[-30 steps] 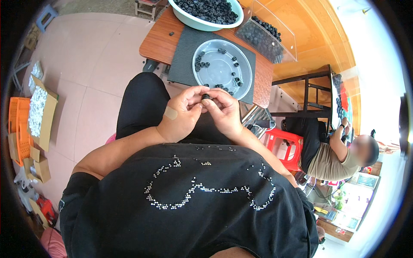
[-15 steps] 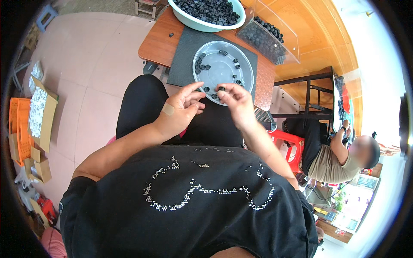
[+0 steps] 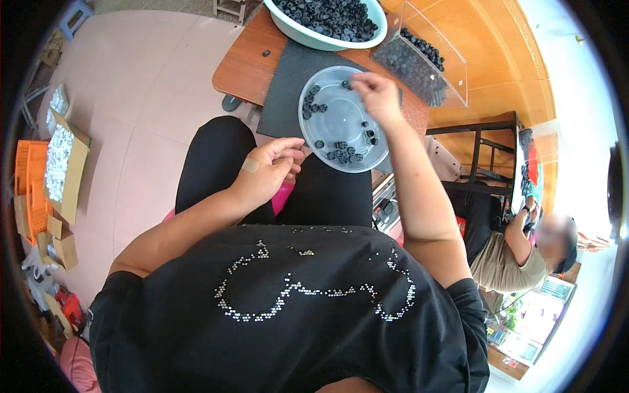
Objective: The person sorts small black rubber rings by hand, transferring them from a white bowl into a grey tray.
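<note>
A round clear plastic bowl point(image 3: 344, 121) with small black cylindrical parts point(image 3: 313, 106) scattered in groups along its inside stands on a dark mat point(image 3: 278, 108). Over the bowl's far right side, my right hand point(image 3: 380, 97) has its fingers pinched together beside a black part near the rim. Whatever sits between those fingertips is hidden and a little blurred. My left hand point(image 3: 270, 165) rests in the air just off the bowl's near left rim, fingers loosely stretched and nothing visible in them. A plaster covers its back.
Behind the bowl stand a pale green basin point(image 3: 327, 42) heaped with black parts and a clear box point(image 3: 426, 75) of similar parts. One loose part point(image 3: 266, 52) lies on the wooden table point(image 3: 239, 69). At right, a co-worker point(image 3: 511, 252) sits by a black frame. Cartons point(image 3: 72, 173) stand left.
My right hand has moved from the bowl's near side to its far right side. More black parts now lie together at the near edge. My left hand has drawn back slightly.
</note>
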{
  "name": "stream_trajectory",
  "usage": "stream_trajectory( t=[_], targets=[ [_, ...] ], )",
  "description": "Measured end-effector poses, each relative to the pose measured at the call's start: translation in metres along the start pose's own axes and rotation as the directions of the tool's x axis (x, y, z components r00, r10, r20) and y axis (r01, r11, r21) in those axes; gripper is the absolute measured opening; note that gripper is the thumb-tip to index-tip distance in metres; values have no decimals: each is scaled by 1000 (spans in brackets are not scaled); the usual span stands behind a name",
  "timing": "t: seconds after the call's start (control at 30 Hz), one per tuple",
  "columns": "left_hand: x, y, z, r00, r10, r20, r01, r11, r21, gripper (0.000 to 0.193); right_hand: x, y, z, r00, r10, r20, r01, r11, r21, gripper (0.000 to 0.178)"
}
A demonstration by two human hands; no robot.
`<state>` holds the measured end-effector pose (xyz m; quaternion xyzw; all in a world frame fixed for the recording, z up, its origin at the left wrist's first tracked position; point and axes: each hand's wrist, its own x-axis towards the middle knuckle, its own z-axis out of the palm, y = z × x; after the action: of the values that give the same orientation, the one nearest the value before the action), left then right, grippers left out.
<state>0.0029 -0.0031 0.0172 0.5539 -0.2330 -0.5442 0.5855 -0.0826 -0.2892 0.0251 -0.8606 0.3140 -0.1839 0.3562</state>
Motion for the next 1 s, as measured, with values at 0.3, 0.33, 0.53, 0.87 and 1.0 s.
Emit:
stream_trajectory(
  t=[0.3, 0.33, 0.53, 0.87, 1.0],
  targets=[
    [5, -10, -2, 997, -51, 57, 52, 999, -16, 33, -9, -15, 60, 904, -379, 196, 424, 852, -307, 15],
    [6, -11, -4, 998, -42, 53, 42, 999, 1, 32, -12, -14, 57, 908, -363, 208, 414, 847, -334, 13],
    [3, -10, 0, 995, -90, 49, 94, 991, -96, 28, -82, -50, 40, 993, -107, 42, 108, 994, -15, 19],
    [2, -23, 4, 971, -183, 153, 230, 891, -392, 21, -156, -84, 40, 899, -410, 153, 400, 912, 91, 41],
    [1, -18, 0, 973, -205, 102, 229, 887, -401, 19, -135, -51, 18, 952, -307, 16, 305, 935, -182, 20]
  ],
)
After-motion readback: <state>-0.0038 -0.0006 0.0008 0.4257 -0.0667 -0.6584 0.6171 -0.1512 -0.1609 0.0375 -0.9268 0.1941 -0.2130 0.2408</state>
